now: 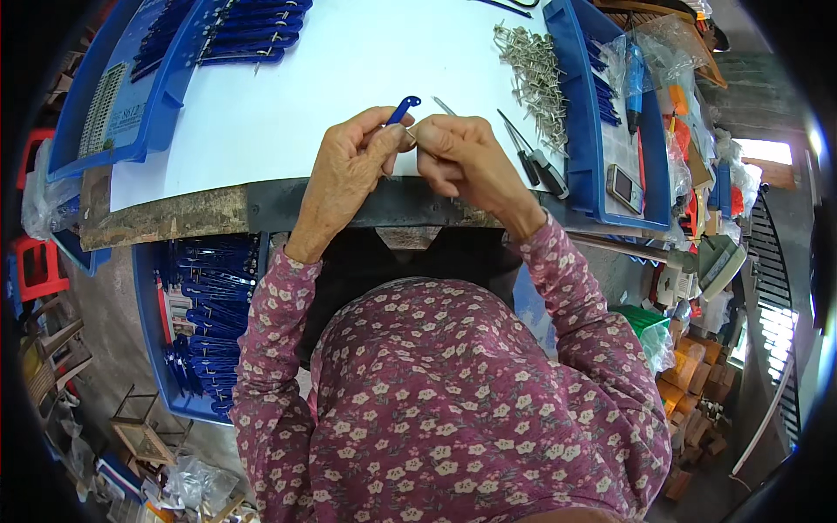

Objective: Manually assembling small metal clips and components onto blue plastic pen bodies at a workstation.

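Above the table's near edge, my left hand [350, 159] is closed on a flat blue handle-shaped piece [404, 111] with a hole at its rounded end. My right hand [466, 155] meets it, thumb and finger pinched on a small metal part [411, 132] beside the left fingertips. Fingers hide most of that part. A thin pointed metal piece [443, 105] shows beyond the right knuckles; whether it is held or lying there I cannot tell. To the right lie dark-handled tools with slim metal shafts [539, 166]. Farther off is a pile of small silvery metal parts [534, 77].
Blue trays flank the white work surface [235, 131]: the left tray [166, 113] and the right tray [586, 131], which holds a small grey device [624, 188]. Bundled blue pieces [253, 33] lie at far left. Another blue tray [148, 322] with many blue pieces sits below the table.
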Demonstrator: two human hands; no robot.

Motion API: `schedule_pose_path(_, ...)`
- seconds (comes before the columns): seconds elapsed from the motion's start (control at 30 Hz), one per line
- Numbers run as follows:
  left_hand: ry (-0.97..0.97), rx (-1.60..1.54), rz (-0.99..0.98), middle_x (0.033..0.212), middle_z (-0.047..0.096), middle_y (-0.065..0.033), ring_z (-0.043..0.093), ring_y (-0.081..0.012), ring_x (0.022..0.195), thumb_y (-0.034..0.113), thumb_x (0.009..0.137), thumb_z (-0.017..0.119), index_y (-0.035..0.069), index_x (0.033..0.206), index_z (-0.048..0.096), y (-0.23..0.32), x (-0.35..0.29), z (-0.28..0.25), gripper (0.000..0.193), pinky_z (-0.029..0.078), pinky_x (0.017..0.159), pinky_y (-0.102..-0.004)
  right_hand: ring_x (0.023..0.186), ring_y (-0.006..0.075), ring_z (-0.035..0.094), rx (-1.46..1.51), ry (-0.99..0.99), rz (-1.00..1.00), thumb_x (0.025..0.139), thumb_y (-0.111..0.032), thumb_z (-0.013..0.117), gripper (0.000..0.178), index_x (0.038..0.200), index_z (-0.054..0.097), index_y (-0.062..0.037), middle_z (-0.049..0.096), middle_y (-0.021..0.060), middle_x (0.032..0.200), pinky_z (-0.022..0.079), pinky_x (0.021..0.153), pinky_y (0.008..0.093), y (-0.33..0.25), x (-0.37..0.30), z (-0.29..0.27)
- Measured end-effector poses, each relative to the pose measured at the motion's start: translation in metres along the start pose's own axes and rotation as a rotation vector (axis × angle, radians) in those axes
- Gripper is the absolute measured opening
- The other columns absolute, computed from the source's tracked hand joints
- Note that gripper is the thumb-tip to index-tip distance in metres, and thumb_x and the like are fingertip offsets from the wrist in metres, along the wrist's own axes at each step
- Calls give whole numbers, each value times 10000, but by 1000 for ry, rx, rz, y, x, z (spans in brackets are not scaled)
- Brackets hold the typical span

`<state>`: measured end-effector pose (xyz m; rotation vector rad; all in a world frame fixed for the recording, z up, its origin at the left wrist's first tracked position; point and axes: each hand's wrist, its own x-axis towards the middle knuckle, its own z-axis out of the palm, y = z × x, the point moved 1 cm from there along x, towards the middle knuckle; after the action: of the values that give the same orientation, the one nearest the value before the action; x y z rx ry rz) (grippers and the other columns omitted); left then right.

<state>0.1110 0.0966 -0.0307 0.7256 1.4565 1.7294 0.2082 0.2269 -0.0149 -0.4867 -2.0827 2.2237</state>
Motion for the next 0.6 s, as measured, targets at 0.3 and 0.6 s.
schedule_pose_path(0.3,-76,-194,-72,700,483,-9,349,-8,484,155,908,461,-26,1167,488,0,2,-1,317,268,414,-144,426,31,300,542,-103,263,882,-180,522,230,866,570,44,397,-27,534,252,366,160,-5,6,-3)
schedule_pose_path(0.6,-101,-134,8,814,598,-148,576,-129,599,166,905,444,-44,1262,364,15,0,-4,422,499,517,-240,430,23,313,-147,30,-16,847,-196,576,224,872,628,20,409,-39,518,224,374,176,-21,7,-15)
